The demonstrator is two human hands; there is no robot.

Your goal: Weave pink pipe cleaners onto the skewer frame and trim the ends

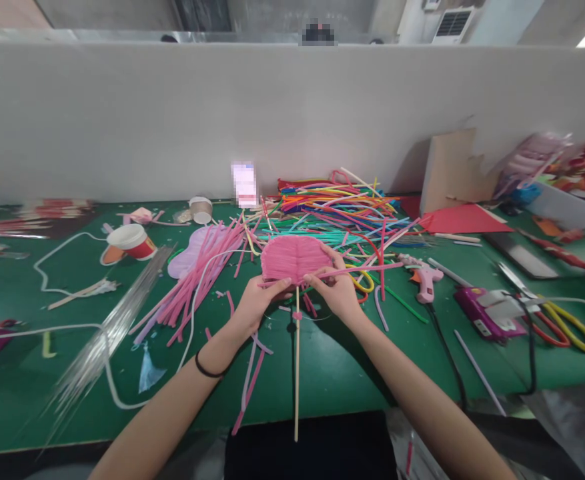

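Observation:
A pink fan-shaped piece made of pipe cleaners (295,257) is held up in front of me, with a thin wooden stick (297,373) running down from its middle. My left hand (262,303) is closed on its lower left edge, thumb lying along the bottom. At the lower right edge, my right hand (339,287) grips the same piece, its fingers behind and its thumb in front. A loose pink pipe cleaner (367,269) stretches from beside the right thumb out to the right. The fingers behind the piece are partly hidden.
Pink pipe cleaners (205,273) lie left, a multicoloured heap (332,207) behind. Metal wires (117,320) and a paper cup (139,241) sit further left. To the right are a pink glue gun (426,280), scissors (567,320), a purple power strip (487,317) and trailing cables.

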